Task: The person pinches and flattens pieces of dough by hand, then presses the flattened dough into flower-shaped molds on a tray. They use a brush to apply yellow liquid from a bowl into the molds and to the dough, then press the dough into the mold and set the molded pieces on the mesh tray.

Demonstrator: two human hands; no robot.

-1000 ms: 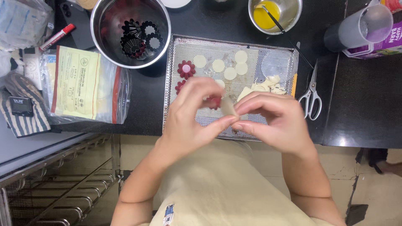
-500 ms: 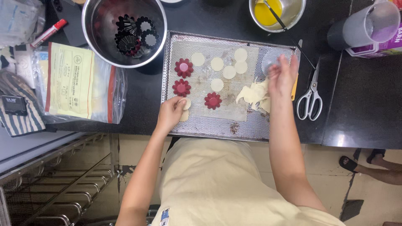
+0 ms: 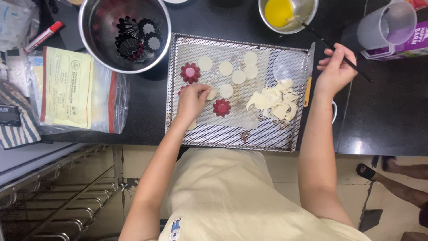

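**Dough rounds and red moulds on a perforated tray**

The left hand (image 3: 191,100) is resting on the perforated metal tray (image 3: 232,138) near its left edge, fingers curled narrow, with the fingertips touching a pale dough round (image 3: 212,93). Part of a red fluted mould (image 3: 182,90) is showing just beside that hand, mostly hidden under it. Another red mould with a dough disc (image 3: 190,72) in it is sitting toward the tray's far left corner, and a third red mould (image 3: 221,107) is lying near the tray's middle. More dough rounds (image 3: 238,76) are lying in a loose group across the far half of the tray. A heap of dough scraps (image 3: 274,99) is piled toward the right edge, with a clear round cutter (image 3: 290,67) just beyond it at the far right corner.

The right hand (image 3: 335,71) is hovering past the tray's right edge over the dark counter (image 3: 388,111), fingers pinched on the thin black handle of a brush (image 3: 332,47) that is leading into a steel bowl of yellow egg wash (image 3: 285,13). A large steel bowl holding dark fluted moulds (image 3: 125,33) is standing off the tray's far left corner.
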